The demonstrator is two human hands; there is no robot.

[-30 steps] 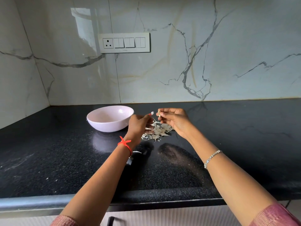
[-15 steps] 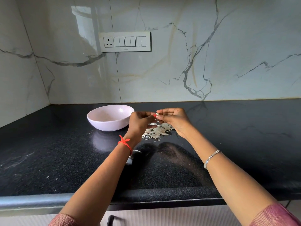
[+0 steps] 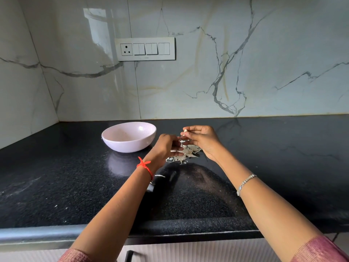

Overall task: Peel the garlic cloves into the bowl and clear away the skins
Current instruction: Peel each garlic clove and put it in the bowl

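Clove: 1 small pale garlic clove (image 3: 185, 131) is held up above the worktop (image 3: 273, 157), at the fingertips of the right hand (image 3: 203, 140).
Right grip: thumb and forefinger are clamped on the clove, with the other fingers curled behind.
Left grip: the left hand (image 3: 166, 148) sits just below and left of the clove with its fingers curled. It seems to pinch a thin strip of skin (image 3: 181, 138) that runs up to the clove.
Clove axis: too small to tell for certain. The skin strip trails down and to the left.
Key relation: the bowl (image 3: 128, 146) lies to the left of the clove, with the left hand between them. The left hand is the nearer of the 2 to the bowl, but the right one holds the clove.
Skins: a loose pile of skins (image 3: 188, 154) lies on the worktop under both hands, just right of the bowl and apart from it. 1 stray flake (image 3: 159, 175) lies by the left wrist.
Bowl contents: no cloves can be made out inside from this angle.
Step, as judged: stripping the skin. The bared clove would then need carrying left, over or past the left hand, to drop in the bowl.
Risk: skin falling into the bowl.
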